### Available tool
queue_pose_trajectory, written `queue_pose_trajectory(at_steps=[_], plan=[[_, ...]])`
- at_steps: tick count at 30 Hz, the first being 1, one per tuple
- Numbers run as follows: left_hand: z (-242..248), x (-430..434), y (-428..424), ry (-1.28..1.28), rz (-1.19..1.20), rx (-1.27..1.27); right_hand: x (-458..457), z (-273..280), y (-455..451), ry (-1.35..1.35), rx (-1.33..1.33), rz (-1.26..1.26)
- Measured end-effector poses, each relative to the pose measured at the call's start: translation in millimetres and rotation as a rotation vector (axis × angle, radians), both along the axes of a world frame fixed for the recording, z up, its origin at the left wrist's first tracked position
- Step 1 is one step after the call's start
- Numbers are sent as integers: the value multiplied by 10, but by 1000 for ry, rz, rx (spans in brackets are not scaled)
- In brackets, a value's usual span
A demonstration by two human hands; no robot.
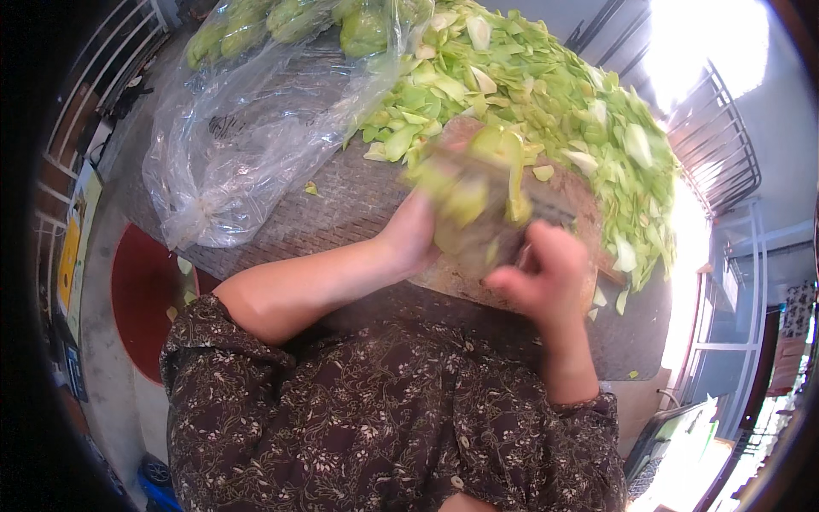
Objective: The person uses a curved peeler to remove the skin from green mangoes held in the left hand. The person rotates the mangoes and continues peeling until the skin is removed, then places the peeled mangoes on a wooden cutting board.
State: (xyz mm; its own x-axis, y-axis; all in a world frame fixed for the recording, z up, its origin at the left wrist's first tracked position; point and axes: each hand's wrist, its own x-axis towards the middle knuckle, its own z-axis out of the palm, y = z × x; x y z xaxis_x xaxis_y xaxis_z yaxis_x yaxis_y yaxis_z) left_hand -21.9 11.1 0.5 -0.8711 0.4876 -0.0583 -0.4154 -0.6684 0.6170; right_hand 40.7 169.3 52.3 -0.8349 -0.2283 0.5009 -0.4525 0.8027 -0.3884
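Observation:
My left hand (416,224) reaches in over a round, worn chopping board (579,192). Its fingers are largely hidden among blurred pale green vegetable pieces (467,200), so their grip cannot be made out. My right hand (553,269) is curled around the near end of a broad blade, probably a cleaver (505,240), smeared by motion. A cut green piece, apparently chayote (496,142), lies against the far side of the blade. One curved slice (519,192) hangs down across the blade.
A large heap of thin green slices (544,96) spreads beyond and right of the board. Whole chayotes (365,32) sit in a clear plastic bag (256,134) at upper left. A red basin (141,301) stands below the left edge of the woven-textured table surface (345,185).

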Motion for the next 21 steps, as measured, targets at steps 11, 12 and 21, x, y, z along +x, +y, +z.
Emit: queue_pose_trajectory(at_steps=[11, 12, 21], plan=[[176, -65, -66, 15, -194, 142, -381, -216, 830, -183, -554, -501], [197, -77, -67, -31, -171, 129, -351, -210, 758, -156, -501, -444], [150, -109, -81, -244, -34, -2, 59, 1, -12, -176, -141, -89]])
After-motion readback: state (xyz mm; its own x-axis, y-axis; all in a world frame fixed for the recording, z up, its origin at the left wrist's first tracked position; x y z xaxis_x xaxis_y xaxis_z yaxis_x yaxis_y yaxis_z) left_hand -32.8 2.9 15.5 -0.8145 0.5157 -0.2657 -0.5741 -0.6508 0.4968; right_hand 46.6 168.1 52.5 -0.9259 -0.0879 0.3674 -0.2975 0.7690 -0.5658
